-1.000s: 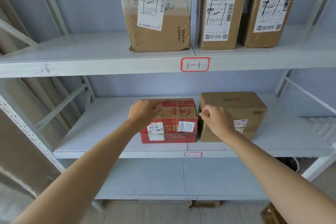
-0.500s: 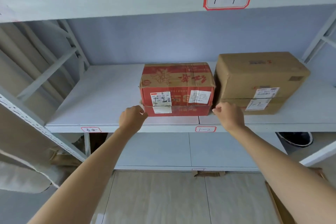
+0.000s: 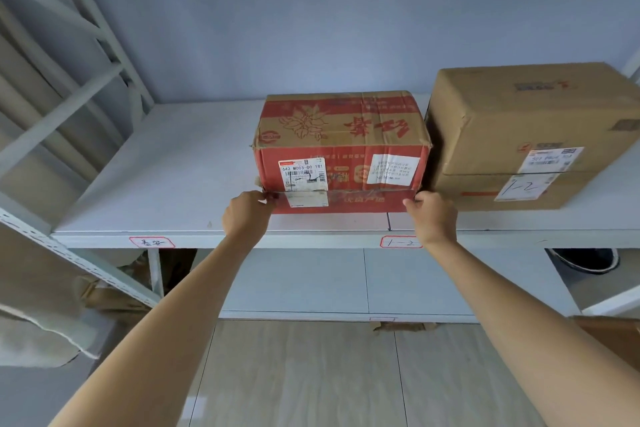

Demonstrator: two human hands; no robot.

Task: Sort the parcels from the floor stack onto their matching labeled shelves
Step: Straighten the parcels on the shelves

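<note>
A red printed cardboard parcel (image 3: 341, 149) with white shipping labels stands on the middle shelf (image 3: 166, 177), above the red-framed tag "1-2" (image 3: 401, 242). My left hand (image 3: 246, 217) has its fingers curled and pinches the parcel's lower front left corner. My right hand (image 3: 433, 218), fingers also curled, grips the lower front right corner. A larger brown parcel (image 3: 530, 128), hand-marked "1-2", sits touching the red one on its right.
Another tag with handwriting (image 3: 151, 242) is stuck on the shelf edge at left. Diagonal grey braces (image 3: 65, 104) close the rack's left side. A lower shelf board (image 3: 294, 281), a dark bin (image 3: 585, 260) and tiled floor (image 3: 311, 374) lie below.
My hands came off the red parcel's top sides, dropped to its front and now hold its lower front corners. The view has dropped and moved closer, so the upper shelf is out of sight.
</note>
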